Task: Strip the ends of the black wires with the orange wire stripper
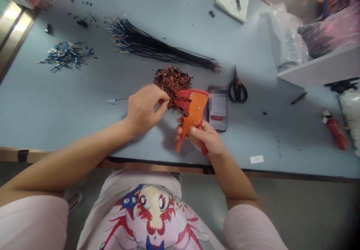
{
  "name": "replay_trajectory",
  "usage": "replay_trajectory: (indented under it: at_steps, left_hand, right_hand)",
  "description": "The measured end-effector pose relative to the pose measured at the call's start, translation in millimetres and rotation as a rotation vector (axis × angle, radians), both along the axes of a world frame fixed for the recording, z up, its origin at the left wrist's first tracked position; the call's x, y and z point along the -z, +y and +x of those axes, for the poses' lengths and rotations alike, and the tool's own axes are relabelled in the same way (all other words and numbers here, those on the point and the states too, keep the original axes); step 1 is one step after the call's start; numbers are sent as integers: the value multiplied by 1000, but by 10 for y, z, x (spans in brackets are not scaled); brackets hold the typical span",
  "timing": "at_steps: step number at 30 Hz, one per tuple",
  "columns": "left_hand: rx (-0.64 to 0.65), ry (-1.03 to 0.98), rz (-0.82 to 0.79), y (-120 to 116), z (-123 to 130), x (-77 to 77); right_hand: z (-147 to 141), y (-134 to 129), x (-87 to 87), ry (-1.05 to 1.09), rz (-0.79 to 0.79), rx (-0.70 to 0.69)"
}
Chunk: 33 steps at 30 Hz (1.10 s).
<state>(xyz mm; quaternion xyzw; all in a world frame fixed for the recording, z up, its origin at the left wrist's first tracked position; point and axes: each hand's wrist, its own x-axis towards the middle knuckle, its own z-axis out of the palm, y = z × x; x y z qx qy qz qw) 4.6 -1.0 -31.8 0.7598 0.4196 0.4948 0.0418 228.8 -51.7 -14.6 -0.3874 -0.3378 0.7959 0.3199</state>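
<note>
My left hand (147,107) pinches a thin black wire (122,99); its far end, with a blue-sleeved metal terminal (112,101), sticks out to the left of the hand. In my right hand (206,137) is an orange and red wire stripper (197,105), fingers wrapped round its handles. The stripper's red jaws point left, close to my left fingertips; whether the wire lies between them I cannot tell. Just behind the jaws is a heap of copper-coloured wire scraps (171,79). Farther back lies a bundle of black wires (160,47) with blue terminals at its left end.
A pile of blue terminals (66,55) lies at left. Right of the stripper are a phone (218,109) and black-handled scissors (237,89). Farther right are red-handled pliers (336,130) and a shelf (320,66) with plastic bags. A paper pad (233,0) lies at the back.
</note>
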Motion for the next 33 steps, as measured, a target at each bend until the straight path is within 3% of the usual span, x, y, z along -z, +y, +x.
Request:
replay_trajectory:
  at_steps: [11,26,33]
  left_hand:
    - [36,-46,28,-4,28,25]
    - [51,96,17,-27,1,-23]
    - [46,121,10,-6,-32,-32]
  right_hand:
    - [-13,-19,-16,10,9,-19]
    - [-82,-51,-123,-105,24,0]
    - [-58,15,-101,-25,3,23]
